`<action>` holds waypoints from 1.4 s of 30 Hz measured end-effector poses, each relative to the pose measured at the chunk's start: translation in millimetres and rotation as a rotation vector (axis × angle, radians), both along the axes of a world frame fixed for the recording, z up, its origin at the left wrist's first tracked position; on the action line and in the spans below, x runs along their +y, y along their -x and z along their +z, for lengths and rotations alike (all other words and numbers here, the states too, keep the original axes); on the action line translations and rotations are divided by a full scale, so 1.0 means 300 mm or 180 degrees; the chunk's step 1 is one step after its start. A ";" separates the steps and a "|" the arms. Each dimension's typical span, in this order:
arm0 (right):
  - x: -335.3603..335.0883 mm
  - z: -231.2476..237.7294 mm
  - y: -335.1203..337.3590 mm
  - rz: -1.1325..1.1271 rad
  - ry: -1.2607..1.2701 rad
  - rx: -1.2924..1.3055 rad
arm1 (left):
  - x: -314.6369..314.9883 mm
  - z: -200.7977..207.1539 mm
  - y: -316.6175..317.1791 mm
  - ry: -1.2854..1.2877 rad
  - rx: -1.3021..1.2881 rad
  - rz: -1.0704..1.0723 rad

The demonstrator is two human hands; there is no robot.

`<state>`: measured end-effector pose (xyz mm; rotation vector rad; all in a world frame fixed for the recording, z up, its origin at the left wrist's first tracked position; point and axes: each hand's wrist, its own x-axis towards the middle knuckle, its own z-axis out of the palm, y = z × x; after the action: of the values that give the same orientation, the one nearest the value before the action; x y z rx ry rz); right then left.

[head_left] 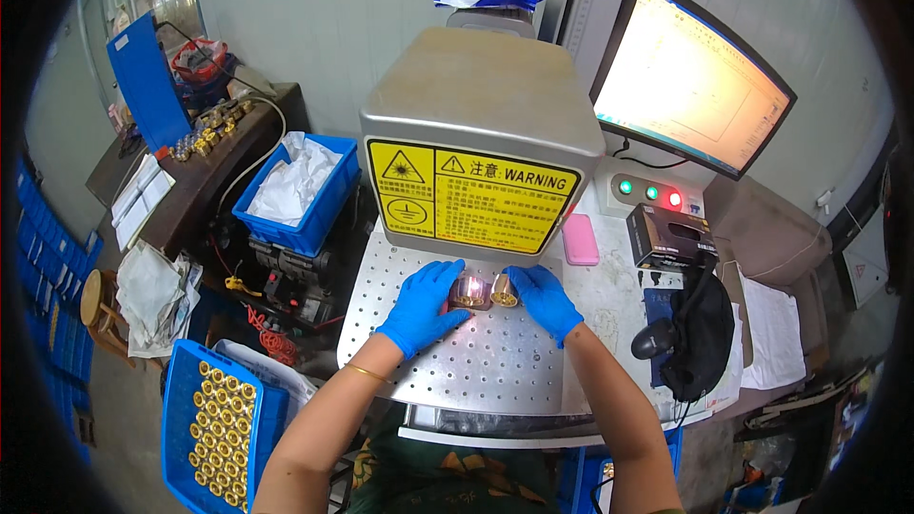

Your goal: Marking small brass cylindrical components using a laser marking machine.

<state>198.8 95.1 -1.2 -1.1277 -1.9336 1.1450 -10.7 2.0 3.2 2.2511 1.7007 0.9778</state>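
My left hand [425,308], in a blue glove, lies on the perforated metal plate [457,381]. Its fingers are stretched out, with the thumb apart, beside a shiny round metal fitting [470,291] lit pinkish with a bright spot. Whether the fingertips touch that fitting I cannot tell. A second, gold-coloured fitting [504,292] is tilted just right of the first one. The gloved fingers of my right hand [546,303] are closed on its right side. Both fittings are in front of the grey machine head [476,86], which bears a yellow warning label.
A blue crate [171,438] of brass fittings stands at lower left; another blue bin [328,219] holds white wrapping. To the right are a pink case [580,240], a button box [651,193], a black box [671,236], a mouse [653,339], a black bag [703,343] and a lit monitor [690,71].
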 end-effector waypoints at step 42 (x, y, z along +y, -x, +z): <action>-0.248 -0.021 -0.189 0.0026 -0.0770 -0.0021 | -0.304 -0.020 -0.160 -0.0075 -0.1044 0.0117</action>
<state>255.6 20.6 -7.6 -0.9949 -2.0200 0.8834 37.2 -89.3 -2.9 1.9446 1.5969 1.2975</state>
